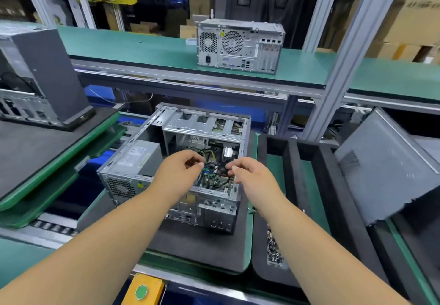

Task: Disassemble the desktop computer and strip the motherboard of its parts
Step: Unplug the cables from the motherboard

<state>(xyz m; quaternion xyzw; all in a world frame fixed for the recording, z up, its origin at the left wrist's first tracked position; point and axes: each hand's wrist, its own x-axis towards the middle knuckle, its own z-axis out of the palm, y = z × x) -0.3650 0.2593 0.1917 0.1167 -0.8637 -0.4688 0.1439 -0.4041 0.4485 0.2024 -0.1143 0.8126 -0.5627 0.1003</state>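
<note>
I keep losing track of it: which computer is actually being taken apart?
Start at the green upper shelf with its closed computer. Directly below sits the open computer, between both hands. Only this one shows bare cables and motherboard.

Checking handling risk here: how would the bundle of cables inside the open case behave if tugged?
The cables look thin and loosely tangled, so probably floppy and light. They seem to run down to the motherboard, so a tug would likely snag. Both the left hand and the right hand pinch at them.
</note>
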